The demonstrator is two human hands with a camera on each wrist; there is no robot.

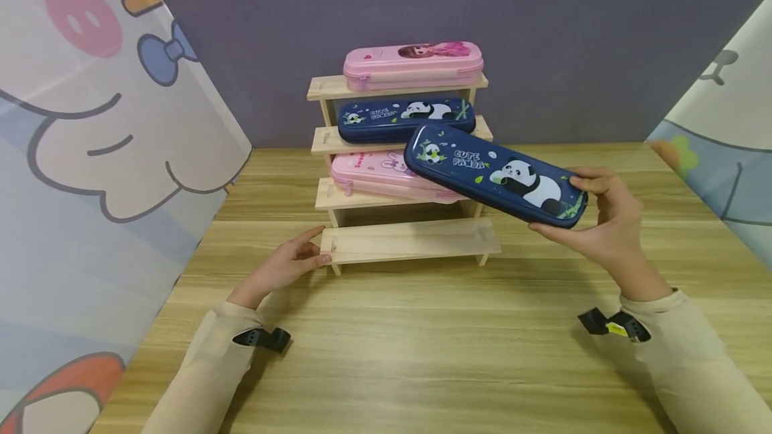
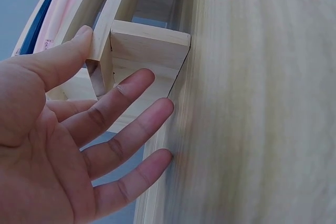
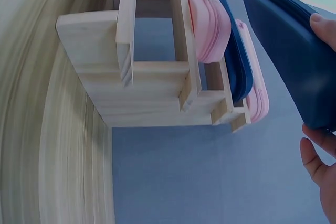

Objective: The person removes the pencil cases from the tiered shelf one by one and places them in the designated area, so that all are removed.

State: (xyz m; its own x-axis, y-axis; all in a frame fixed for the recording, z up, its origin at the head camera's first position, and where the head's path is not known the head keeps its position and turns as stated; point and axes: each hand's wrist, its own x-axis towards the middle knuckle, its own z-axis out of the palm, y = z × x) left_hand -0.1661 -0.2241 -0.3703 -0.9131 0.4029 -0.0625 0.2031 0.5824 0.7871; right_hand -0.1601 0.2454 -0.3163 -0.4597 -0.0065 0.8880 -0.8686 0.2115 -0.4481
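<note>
Head view: right grip (image 1: 614, 223) pinches a tilted panda case (image 1: 496, 176); left grip (image 1: 288, 264), spread, seemingly touches the rack (image 1: 410, 241).

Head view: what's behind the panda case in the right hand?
Behind the held case: parts of the pink rabbit case and, above it, the shelved panda case. Covered, so unseen: the rabbit case's lid at right.

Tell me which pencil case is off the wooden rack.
The navy panda pencil case held in the right hand; its navy twin, the pink doll case and pink bunny case all rest on the wooden rack.
</note>
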